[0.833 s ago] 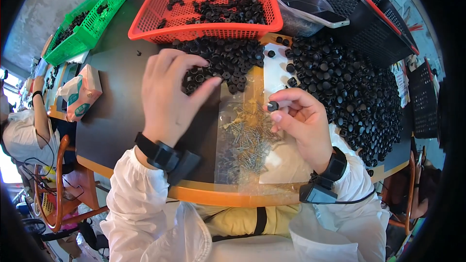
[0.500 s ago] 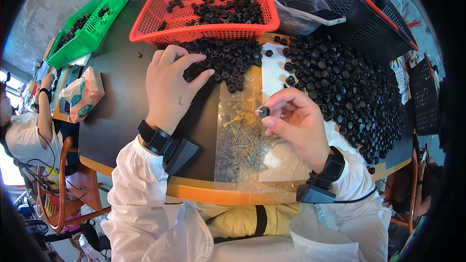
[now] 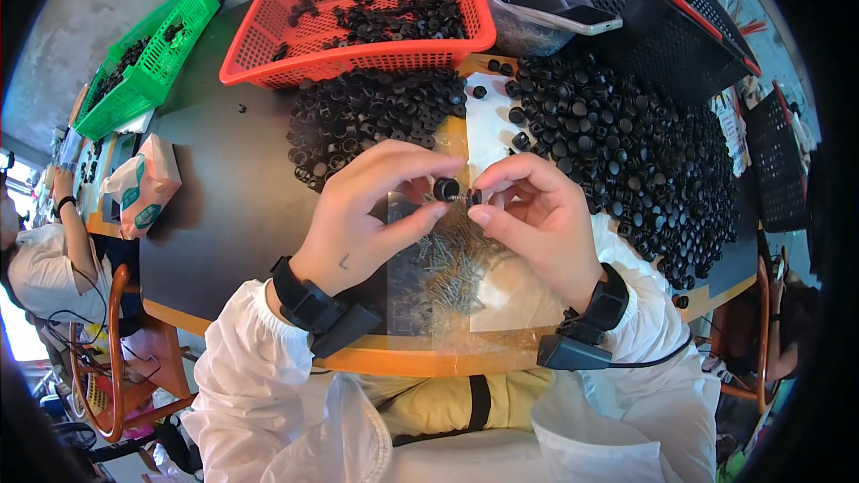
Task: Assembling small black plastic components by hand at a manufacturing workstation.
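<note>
Closest to my cam were the wearer's yellow trousers and white sleeves, w/ black straps on both wrists. Just past the table's wood edge I saw a loose heap of screws on clear plastic. Over it, the hands nearly met. The L hand was closed in a pinch on a round black cap; the R hand was pinching a small black disc. A bit of screw showed btwn the two pcs; couldn't tell if its tip touched the cap.

Further out, beyond the L hand, lay a pile of black rings; a bigger pile of caps spread out to the R. A pink tissue pack stood on the table's L side. Behind the rings I had a red basket w/ more black pcs, a clear tub w/ a phone at its rim, & a tall black basket R of that. Far L: a green basket, also w/ black pcs, and a co-worker in white.
</note>
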`<control>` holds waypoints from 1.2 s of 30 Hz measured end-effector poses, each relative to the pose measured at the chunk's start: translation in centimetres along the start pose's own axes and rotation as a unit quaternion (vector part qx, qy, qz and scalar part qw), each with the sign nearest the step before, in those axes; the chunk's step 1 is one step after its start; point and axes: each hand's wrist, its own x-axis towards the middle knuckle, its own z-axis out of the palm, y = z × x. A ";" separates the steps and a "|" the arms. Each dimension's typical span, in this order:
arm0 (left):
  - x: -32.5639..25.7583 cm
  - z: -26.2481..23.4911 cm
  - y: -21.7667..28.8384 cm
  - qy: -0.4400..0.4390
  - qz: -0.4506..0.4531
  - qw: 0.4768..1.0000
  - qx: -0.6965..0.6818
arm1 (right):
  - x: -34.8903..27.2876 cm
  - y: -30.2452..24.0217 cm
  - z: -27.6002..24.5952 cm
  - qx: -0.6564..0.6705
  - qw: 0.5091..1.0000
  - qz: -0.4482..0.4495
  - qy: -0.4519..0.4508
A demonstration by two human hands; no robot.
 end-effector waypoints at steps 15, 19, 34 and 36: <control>0.0 0.1 -0.5 0.010 0.076 0.996 0.051 | 0.0 -0.2 0.0 -0.067 0.997 0.036 -0.006; -0.1 0.3 -0.7 0.019 0.059 0.998 0.032 | 0.0 -0.1 0.0 -0.093 0.995 0.019 -0.008; -0.4 0.1 -0.6 0.043 0.081 0.994 0.067 | -0.2 -0.2 0.0 -0.079 0.997 0.010 0.009; -0.4 0.2 -0.6 0.040 0.098 0.992 0.067 | -0.2 -0.2 0.0 -0.082 0.997 0.008 0.007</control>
